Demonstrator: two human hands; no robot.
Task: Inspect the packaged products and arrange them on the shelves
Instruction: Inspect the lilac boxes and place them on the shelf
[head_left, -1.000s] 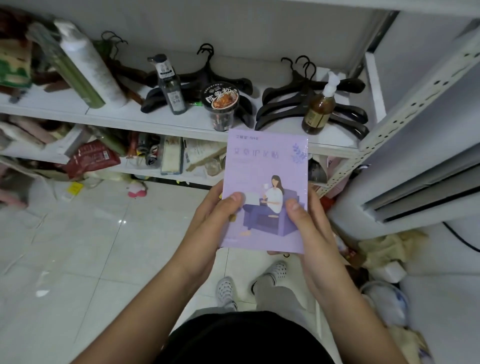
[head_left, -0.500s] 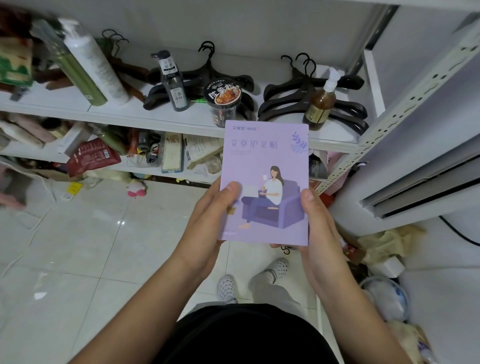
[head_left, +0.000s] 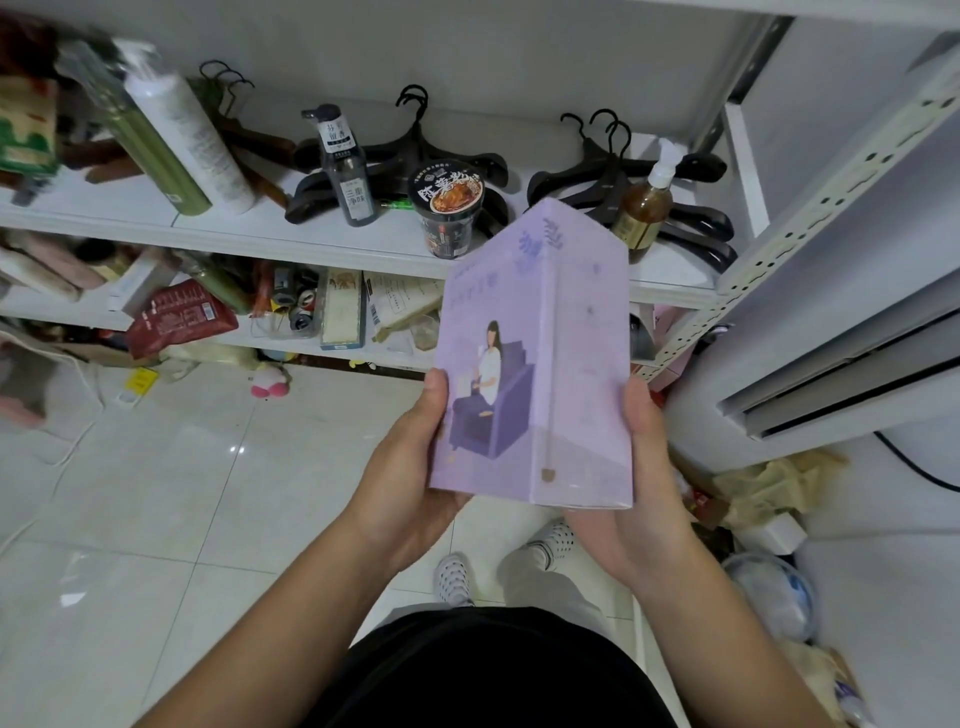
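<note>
We hold the purple box (head_left: 530, 374) upright between both hands, in the air in front of the shelf (head_left: 249, 228) and touching no part of it. Our left hand (head_left: 410, 467) grips its left edge, thumb pressed on the front face and fingers curled out of sight behind. Our right hand (head_left: 639, 493) grips the right edge, thumb lying along the side face, palm cupped under the lower corner. The box is turned corner-on to us, so two faces show (the front one has a drawing of a woman in an armchair).

Just behind the top of the box stands a noodle cup (head_left: 449, 208) on the shelf. To the upper right of the box is a brown pump bottle (head_left: 641, 208), in front of black hangers (head_left: 696, 213). To its upper left stands a dark bottle (head_left: 347, 171); farther left lean a white bottle (head_left: 192, 140) and a green bottle (head_left: 140, 140). Left of the box, one level down, lies a red packet (head_left: 179, 317). Below it are our shoes (head_left: 452, 577) on the tiled floor (head_left: 156, 493).
</note>
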